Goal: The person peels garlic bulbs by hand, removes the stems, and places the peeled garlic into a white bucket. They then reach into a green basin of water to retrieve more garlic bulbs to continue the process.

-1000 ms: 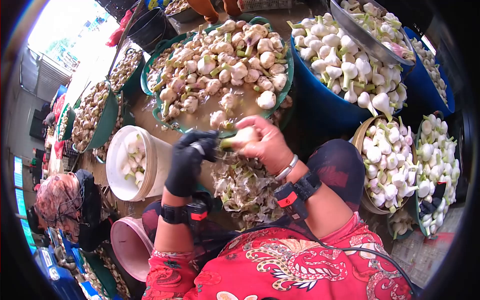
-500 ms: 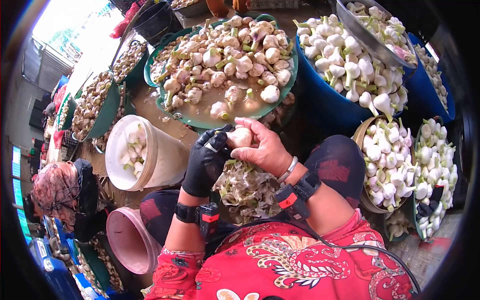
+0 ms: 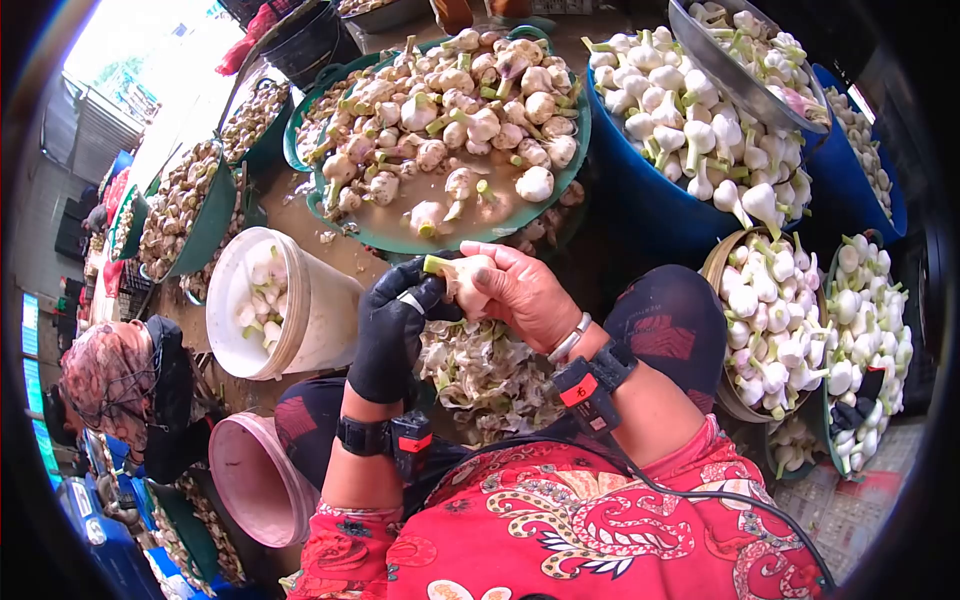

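Note:
Between my two hands is a garlic bulb (image 3: 466, 284) with a short green stem pointing up and left. My left hand (image 3: 396, 322), in a black glove with a light band on one finger, is closed on the bulb's left side. My bare right hand (image 3: 527, 297) grips it from the right, with the thumb on its face. Below the hands lies a heap of papery peels (image 3: 485, 375). Just beyond them stands a green tub (image 3: 400, 243) of unpeeled bulbs in murky water.
A white bucket (image 3: 330, 312) with some peeled bulbs and a pink bucket (image 3: 232, 470) stand at the left, near another person's head (image 3: 105, 385). At the right are a blue tub (image 3: 640, 200), a metal basin (image 3: 745, 90) and a basket (image 3: 716, 262), all with clean bulbs.
The bulb has turned, so its green stem now shows at the upper left. My left hand has shifted slightly left, and the right fingers have moved over the bulb.

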